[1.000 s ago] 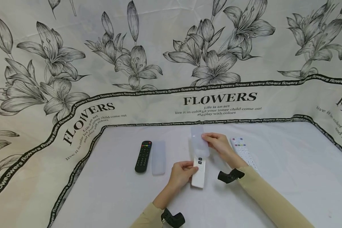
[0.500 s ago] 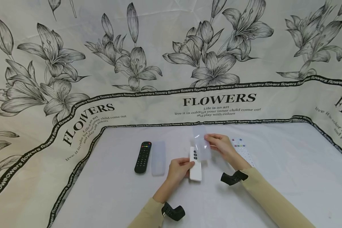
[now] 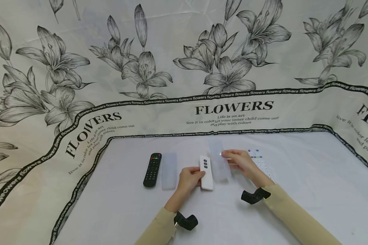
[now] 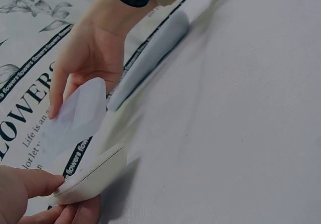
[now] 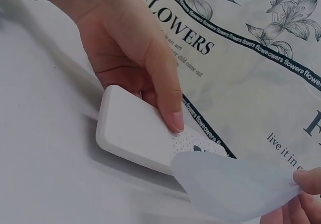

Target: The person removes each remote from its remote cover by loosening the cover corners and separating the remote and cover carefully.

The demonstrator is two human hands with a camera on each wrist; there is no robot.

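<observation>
A slim white remote control (image 3: 207, 173) with a few dark buttons is gripped by my left hand (image 3: 190, 179), thumb on its face and fingers beneath. My right hand (image 3: 240, 164) pinches a translucent soft sleeve (image 3: 219, 166) by its right edge, just to the right of the remote. In the left wrist view the remote (image 4: 95, 176) is tilted above the cloth, apart from the sleeve (image 4: 77, 116). From the right wrist, the sleeve (image 5: 233, 186) hides the remote's far end.
A black remote (image 3: 152, 170) lies at left beside another translucent sleeve (image 3: 169, 171). Behind my right hand lies a white remote with many buttons (image 3: 259, 160), partly covered. A white cloth (image 3: 119, 207) covers the table, and a flower-printed curtain (image 3: 153, 115) rises at its back edge.
The white remote has come out from under the sleeve; my left hand has moved it left and away. My right hand has shifted the sleeve to the right and slightly nearer.
</observation>
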